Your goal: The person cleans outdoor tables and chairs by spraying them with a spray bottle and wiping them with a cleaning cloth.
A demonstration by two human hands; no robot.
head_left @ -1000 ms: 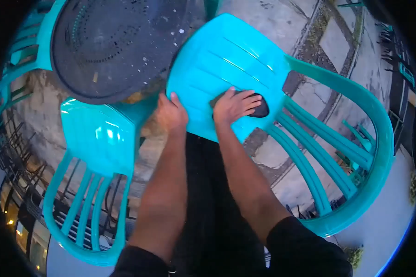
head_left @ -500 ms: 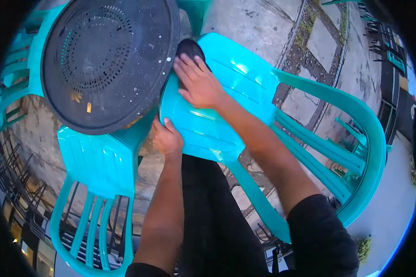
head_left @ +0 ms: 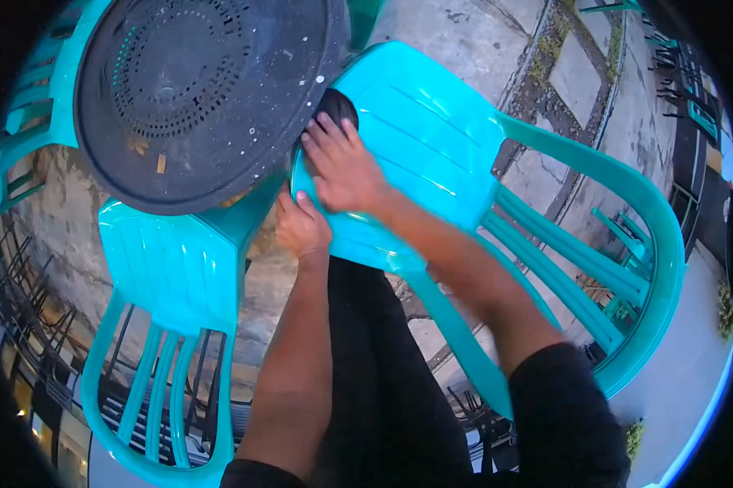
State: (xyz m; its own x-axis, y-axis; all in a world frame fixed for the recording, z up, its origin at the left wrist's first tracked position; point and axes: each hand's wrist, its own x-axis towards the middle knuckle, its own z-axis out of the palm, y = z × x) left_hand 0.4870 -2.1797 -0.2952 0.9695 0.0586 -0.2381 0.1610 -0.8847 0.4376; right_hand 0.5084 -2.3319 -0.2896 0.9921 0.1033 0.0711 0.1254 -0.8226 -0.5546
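A turquoise plastic armchair (head_left: 419,130) is tilted in front of me, its seat facing up and its back to the right. My left hand (head_left: 303,226) is closed round the seat's near left edge, thumb on top. Higher up, my right hand (head_left: 346,167) lies over a dark bunched cloth (head_left: 339,107) at the seat's front edge, pressing it against the plastic. Most of the cloth is hidden under the fingers. Just left of both hands is the rim of a round dark tabletop (head_left: 212,98) with a ring of small holes and pale specks.
Another turquoise chair (head_left: 171,268) stands at lower left, near the table. More turquoise chair parts (head_left: 37,106) show at the far left. Cracked concrete (head_left: 448,49) and stone slabs (head_left: 578,81) form the ground. Stacked dark furniture (head_left: 41,325) is at the left edge.
My right hand and the cloth have slid down and slightly left along the seat's front edge. My left hand still grips the seat. The view has shifted a little.
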